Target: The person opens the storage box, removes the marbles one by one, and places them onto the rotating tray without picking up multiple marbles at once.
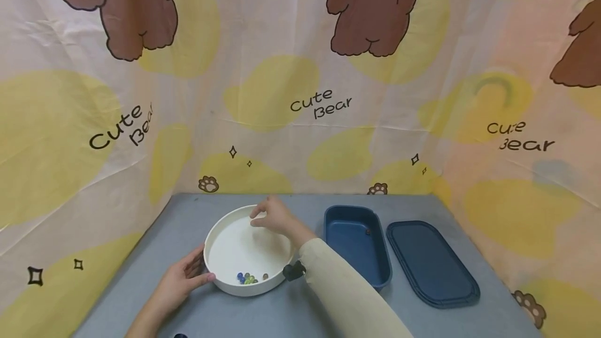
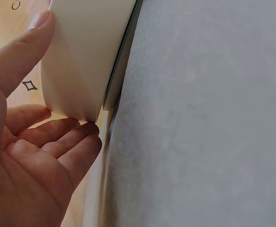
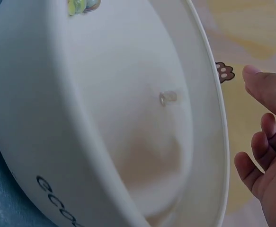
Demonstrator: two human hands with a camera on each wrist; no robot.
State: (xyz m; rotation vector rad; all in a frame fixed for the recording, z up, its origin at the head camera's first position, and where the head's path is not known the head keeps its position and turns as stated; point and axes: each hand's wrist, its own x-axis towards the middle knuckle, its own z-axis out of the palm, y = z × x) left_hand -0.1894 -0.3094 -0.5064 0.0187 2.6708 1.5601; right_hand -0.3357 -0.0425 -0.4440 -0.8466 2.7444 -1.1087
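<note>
My left hand [image 1: 180,278] grips the side of a round white tray [image 1: 230,246], thumb at its near-left wall and fingers farther back. The left wrist view shows its fingertips against the outer wall. Over the tray's back right part is my right hand [image 1: 274,218], thumb and fingers apart with nothing between them. Several blue, green and brownish glass marbles [image 1: 247,278] lie along the tray's near edge. Inside the tray, the right wrist view catches a small, clear, blurred marble-like thing [image 3: 168,98], away from the coloured ones.
Right of the tray stands a deep blue box [image 1: 349,246] with one small brown marble [image 1: 368,232] inside. A blue lid [image 1: 432,265] lies flat beside it. A patterned curtain [image 1: 263,134] hangs behind the grey table [image 1: 155,254]. Something dark [image 1: 180,336] shows at the bottom edge.
</note>
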